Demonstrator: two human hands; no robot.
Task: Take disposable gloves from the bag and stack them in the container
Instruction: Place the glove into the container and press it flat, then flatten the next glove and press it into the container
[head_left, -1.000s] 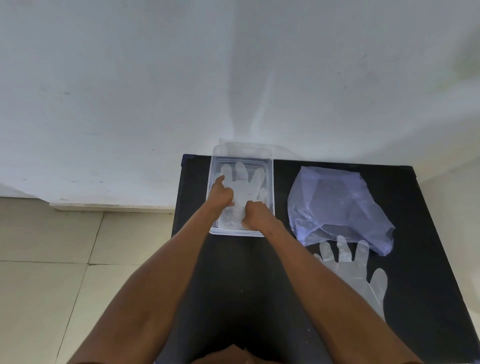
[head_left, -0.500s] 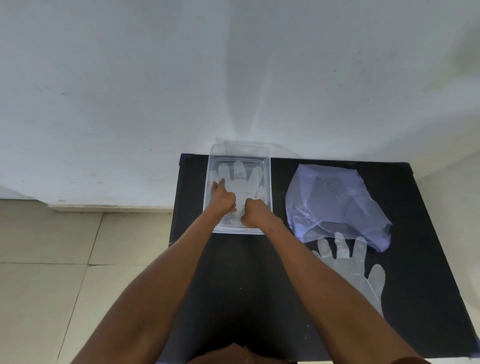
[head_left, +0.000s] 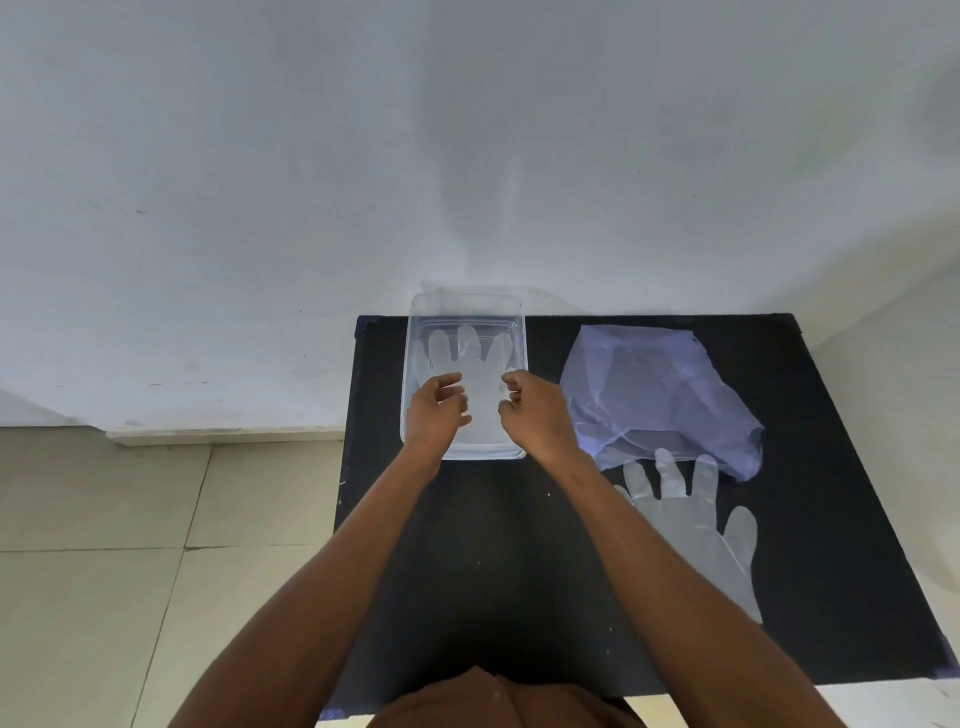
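A clear plastic container (head_left: 464, 306) stands at the back of the black table (head_left: 467, 545). A translucent disposable glove (head_left: 480, 364) lies flat inside it, fingers pointing away from me. My left hand (head_left: 435, 410) hovers over the container's left half and my right hand (head_left: 535, 410) over its right edge. Both hands have loosely curled fingers and hold nothing. To the right lies a crumpled bluish plastic bag (head_left: 654, 395). In front of the bag a second translucent glove (head_left: 685, 525) lies flat on the table, its fingertips tucked under the bag's edge.
A white wall (head_left: 467, 156) rises directly behind the table. Beige floor tiles (head_left: 130, 545) lie to the left. The table's right edge runs close to a pale surface.
Both hands have lifted off the glove in the container and drawn apart, the fingers uncurling. The glove stays flat in the container.
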